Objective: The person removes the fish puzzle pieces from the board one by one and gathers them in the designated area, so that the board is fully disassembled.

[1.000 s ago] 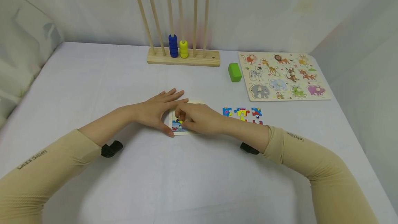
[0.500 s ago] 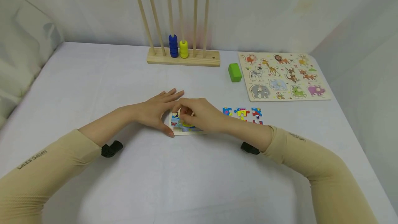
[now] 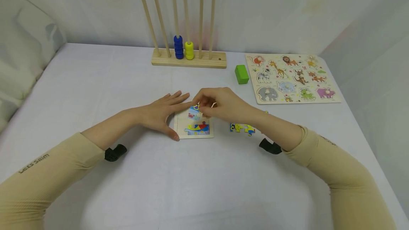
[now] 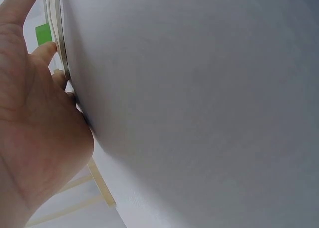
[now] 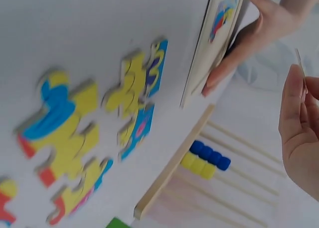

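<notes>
My left hand (image 3: 156, 113) lies with fingers and thumb spread at the left side of a small wooden puzzle tray (image 3: 182, 135). In the left wrist view its palm faces the camera beside the tray's edge (image 4: 59, 33). A puzzle piece with a blue, yellow and red picture (image 3: 198, 129) sits in the tray's front part. Above the tray's far part, my right hand (image 3: 223, 105) pinches a jigsaw piece (image 3: 194, 113) with a small red crab on it. Seen edge-on in the right wrist view, this thin piece (image 5: 301, 68) is held between thumb and fingers, off the tray.
Several loose puzzle pieces (image 3: 243, 128) lie right of the tray, partly under my right forearm. Behind stands a wooden peg rack (image 3: 188, 61) with blue beads (image 3: 178, 47) and yellow beads (image 3: 189, 50). A green block (image 3: 241, 74) lies beside an animal puzzle board (image 3: 295, 98).
My right hand has moved up and away from the tray's front left corner, taking the crab piece out. Bare wood now shows there. My left hand has stayed in place.
</notes>
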A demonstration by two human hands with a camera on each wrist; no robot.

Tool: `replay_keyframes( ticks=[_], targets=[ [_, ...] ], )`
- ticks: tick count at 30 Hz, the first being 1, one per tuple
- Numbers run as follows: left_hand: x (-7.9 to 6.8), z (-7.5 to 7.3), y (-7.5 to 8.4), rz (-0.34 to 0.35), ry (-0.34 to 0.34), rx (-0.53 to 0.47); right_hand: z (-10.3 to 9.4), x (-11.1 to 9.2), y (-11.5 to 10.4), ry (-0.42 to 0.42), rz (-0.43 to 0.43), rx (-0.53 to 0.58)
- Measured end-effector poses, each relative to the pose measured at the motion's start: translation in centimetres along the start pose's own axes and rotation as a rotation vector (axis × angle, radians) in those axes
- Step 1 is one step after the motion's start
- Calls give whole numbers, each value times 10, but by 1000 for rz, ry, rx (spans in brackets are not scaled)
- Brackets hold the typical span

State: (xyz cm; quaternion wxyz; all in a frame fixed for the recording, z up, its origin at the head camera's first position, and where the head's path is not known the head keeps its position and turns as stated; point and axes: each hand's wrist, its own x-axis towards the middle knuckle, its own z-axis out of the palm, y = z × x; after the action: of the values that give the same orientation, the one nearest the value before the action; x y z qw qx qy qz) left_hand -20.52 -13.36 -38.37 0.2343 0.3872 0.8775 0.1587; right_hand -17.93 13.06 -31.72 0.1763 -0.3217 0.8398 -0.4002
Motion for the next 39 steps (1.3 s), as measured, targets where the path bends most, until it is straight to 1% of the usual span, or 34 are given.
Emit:
replay_keyframes(
  ticks=[3, 6, 10, 13, 15, 22, 25, 28, 32, 39],
  targets=[
    [0, 0, 0, 1, -3, -1, -10, -7, 4, -14, 18, 6],
    [0, -1, 1, 3, -5, 1, -20, -15, 8, -48, 45, 4],
    [0, -1, 2, 0, -7, 7, -30, -26, 18, -106, 94, -47],
    [0, -1, 3, -3, -7, 11, -34, -34, 25, -135, 130, -80],
    [0, -1, 3, -3, -7, 14, -35, -38, 30, -147, 151, -82],
    [1, 0, 1, 3, -5, 12, -36, -48, 50, -163, 183, -112],
    [1, 0, 0, 5, -4, 10, -37, -52, 56, -189, 207, -105],
    [0, 0, 1, 6, -3, 8, -36, -57, 60, -231, 231, -84],
    [0, -1, 2, 10, -2, 8, -33, -61, 64, -278, 242, -56],
    [0, -1, 2, 7, -3, 15, -27, -65, 65, -318, 265, -55]
  ],
)
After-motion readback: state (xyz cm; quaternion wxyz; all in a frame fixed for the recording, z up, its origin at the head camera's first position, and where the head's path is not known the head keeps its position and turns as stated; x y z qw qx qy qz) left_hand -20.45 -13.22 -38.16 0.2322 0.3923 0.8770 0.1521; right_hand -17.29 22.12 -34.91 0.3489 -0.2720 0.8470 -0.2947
